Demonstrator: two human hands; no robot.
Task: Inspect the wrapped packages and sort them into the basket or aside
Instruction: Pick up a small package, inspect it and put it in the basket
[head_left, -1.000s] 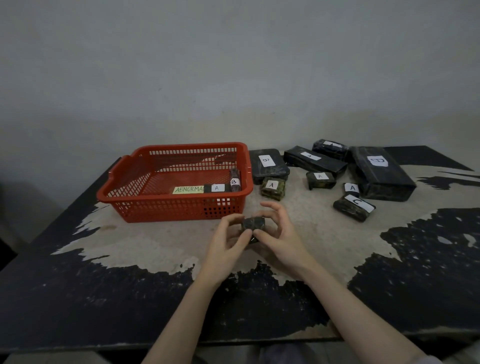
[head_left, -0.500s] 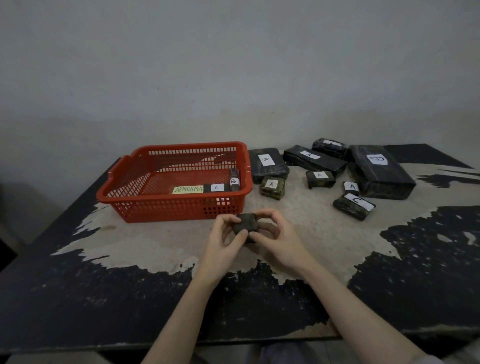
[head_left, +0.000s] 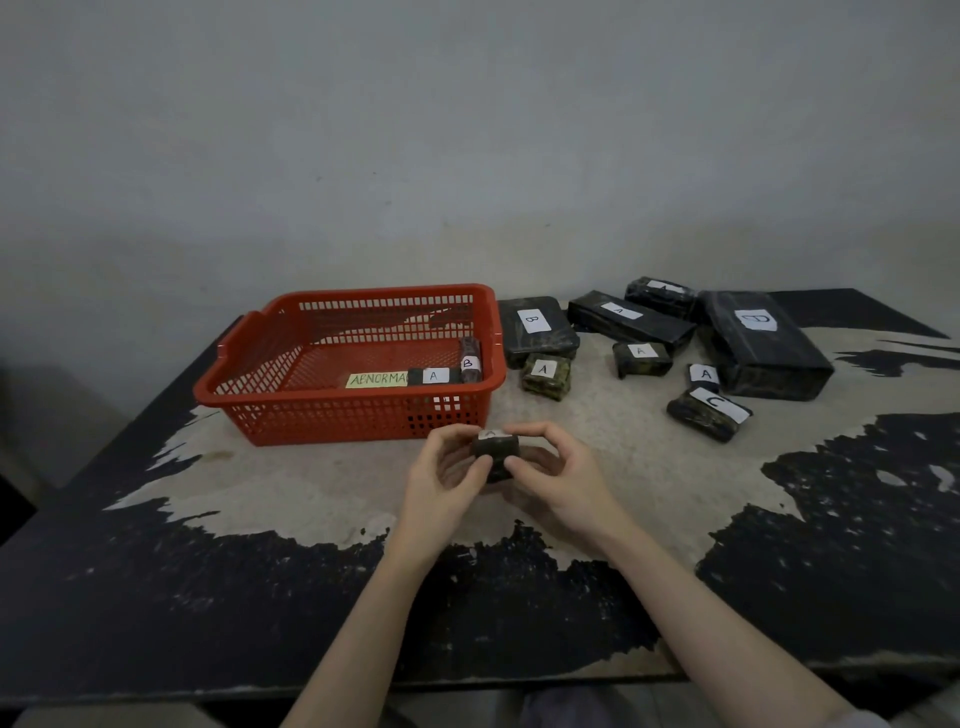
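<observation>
**Small wrapped package held up in both hands before the basket**

Just in front of the red plastic basket (head_left: 291, 395), above the worn table (head_left: 311, 499), both hands hold one small dark wrapped package (head_left: 494, 448). The left hand (head_left: 441, 483) pinches its left end between thumb and curled fingers, and the right hand (head_left: 558, 475) grips its right end the same way. A white label sits on the package's top face; its letter is too blurred to read for sure.

Inside the basket, against the near wall, lies a yellow tag (head_left: 376, 380) reading "ABNORMA", its last part covered by a small dark package labelled A (head_left: 435, 375). Just beside that, in the near right corner, a narrow package labelled B (head_left: 470, 359) lies pointing front to back.

To the right of the basket, the other packages lie on the table: a flat one labelled B (head_left: 537, 328), a small greenish one labelled A (head_left: 546, 375) touching its near edge, a long one labelled A (head_left: 631, 320), a short one (head_left: 661, 295) behind that, a small one labelled A (head_left: 641, 358), a large block labelled D (head_left: 763, 343), a tiny package labelled A (head_left: 704, 375) just beside the block, and a package labelled C (head_left: 709, 413) nearest the camera.
</observation>
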